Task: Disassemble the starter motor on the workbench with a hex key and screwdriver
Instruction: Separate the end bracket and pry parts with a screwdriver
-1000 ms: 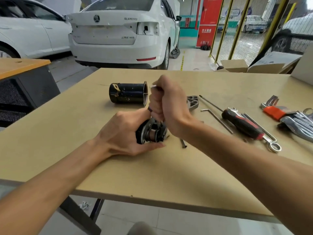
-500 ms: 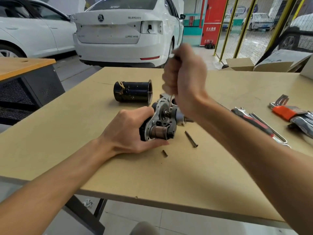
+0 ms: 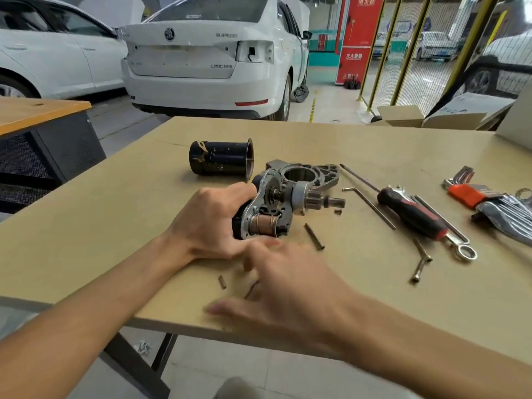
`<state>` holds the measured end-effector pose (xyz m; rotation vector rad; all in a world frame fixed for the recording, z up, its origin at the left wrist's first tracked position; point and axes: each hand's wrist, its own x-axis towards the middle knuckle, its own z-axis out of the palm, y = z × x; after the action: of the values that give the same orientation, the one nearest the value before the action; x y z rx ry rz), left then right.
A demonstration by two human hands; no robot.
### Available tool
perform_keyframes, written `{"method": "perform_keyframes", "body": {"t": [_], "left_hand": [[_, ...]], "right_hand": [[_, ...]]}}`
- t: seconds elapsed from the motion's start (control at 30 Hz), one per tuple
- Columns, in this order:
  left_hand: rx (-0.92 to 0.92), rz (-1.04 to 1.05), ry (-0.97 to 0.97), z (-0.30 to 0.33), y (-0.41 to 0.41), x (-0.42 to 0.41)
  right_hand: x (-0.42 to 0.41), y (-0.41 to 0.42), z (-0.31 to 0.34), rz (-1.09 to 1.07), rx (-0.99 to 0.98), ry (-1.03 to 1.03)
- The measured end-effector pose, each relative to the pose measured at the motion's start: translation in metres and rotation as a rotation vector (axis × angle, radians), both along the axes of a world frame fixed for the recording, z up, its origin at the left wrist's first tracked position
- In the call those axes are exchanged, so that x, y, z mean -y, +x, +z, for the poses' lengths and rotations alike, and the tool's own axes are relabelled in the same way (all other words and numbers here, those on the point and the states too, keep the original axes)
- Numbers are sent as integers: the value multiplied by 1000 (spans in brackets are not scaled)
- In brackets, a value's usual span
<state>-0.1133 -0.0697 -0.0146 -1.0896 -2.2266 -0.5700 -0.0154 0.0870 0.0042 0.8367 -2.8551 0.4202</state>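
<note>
The starter motor point(image 3: 270, 208) lies on its side mid-bench, its copper solenoid core and pinion gear exposed. My left hand point(image 3: 210, 223) grips its dark rear body from the left. My right hand point(image 3: 285, 286) hovers low over the bench in front of the motor, blurred, fingers spread and nothing in them. The black cylindrical motor housing point(image 3: 221, 161) lies apart behind the motor. An aluminium nose bracket point(image 3: 313, 174) rests just behind the pinion. A bent hex key point(image 3: 368, 205) and a red-and-black screwdriver point(image 3: 408, 214) lie to the right.
Loose bolts lie on the bench: a long bolt point(image 3: 314, 237) by the motor, a short pin point(image 3: 222, 282) near my right hand, two bolts point(image 3: 421, 262) farther right. A ring spanner point(image 3: 449, 228) and an orange hex key set point(image 3: 472, 191) sit at the right. The bench's front edge point(image 3: 172, 323) is close.
My right hand has come down from above the motor to the bench front and spread out. The thin tool it gripped is no longer in it. My left hand still holds the motor.
</note>
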Motion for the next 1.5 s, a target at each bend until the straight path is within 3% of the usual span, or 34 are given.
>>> {"method": "perform_keyframes", "body": {"t": [0.1,0.23,0.4,0.53,0.83,1.13,1.23,1.33,1.4,1.5], "left_hand": [[2,31,13,0,-1,0],[-12,30,4,0,-1,-1],[-34,31,-27,0,0,-1],[-66,52,-43,0,-2,0],[-145,65,-85,0,-1,-1],[-127,78,-74,0,-1,-2],[-117,83,-81,0,0,-2],[-121,90,-83,1,0,-2],[-120,88,-80,0,1,-3],[-125,91,-82,0,1,-4]], "right_hand": [[30,4,-15,-10,-131,43],[45,1,-7,81,-149,153],[28,0,-1,116,-151,394],[-8,-10,-1,25,-156,501],[-87,-44,-11,-254,-154,387],[-101,-68,-7,-318,-245,394],[-107,-73,4,-349,-175,373],[-123,-82,30,-373,29,339],[-129,-89,44,-347,53,233],[-113,-95,48,-216,-79,-79]]}}
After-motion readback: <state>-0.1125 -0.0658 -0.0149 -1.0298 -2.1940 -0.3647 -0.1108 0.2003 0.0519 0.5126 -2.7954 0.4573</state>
